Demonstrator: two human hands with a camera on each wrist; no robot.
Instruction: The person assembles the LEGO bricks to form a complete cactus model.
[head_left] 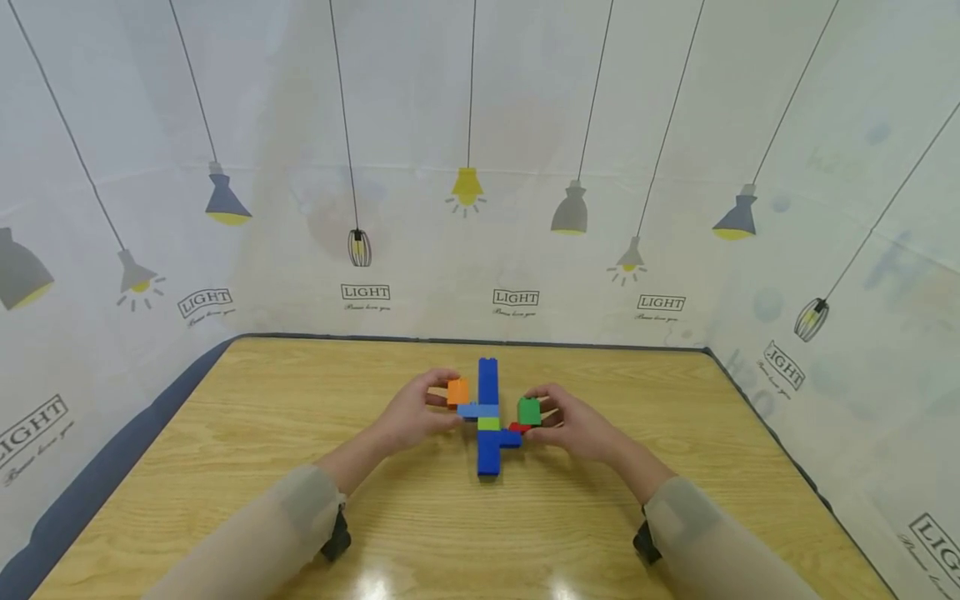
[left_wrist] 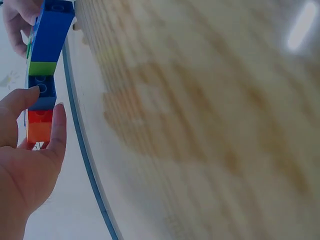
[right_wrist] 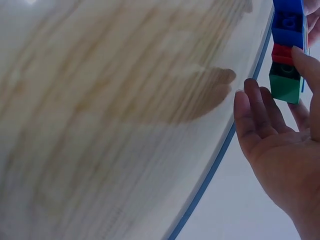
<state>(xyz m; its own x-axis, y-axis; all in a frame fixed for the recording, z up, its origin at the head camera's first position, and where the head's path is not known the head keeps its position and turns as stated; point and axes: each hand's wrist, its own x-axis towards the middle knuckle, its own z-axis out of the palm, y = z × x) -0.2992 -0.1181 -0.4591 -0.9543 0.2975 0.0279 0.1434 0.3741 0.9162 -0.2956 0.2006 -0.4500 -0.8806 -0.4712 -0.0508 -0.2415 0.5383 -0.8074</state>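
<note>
Both hands hold one structure of plastic building bricks between them. Its spine is a long blue column with a lime-green brick partway along. To the left, a lighter blue brick sticks out and bears an orange brick. My left hand grips this side, thumb against the blue brick and fingers around the orange one. On the right side, a small red brick joins a green brick to the blue part. The right hand pinches there, its thumb by the red brick, several other fingers extended.
A wood-grain table spreads beneath the hands, with a dark blue edge along the back. Behind and at both sides hangs a pale curtain printed with lamps. Black wrist devices sit at the sleeve cuffs.
</note>
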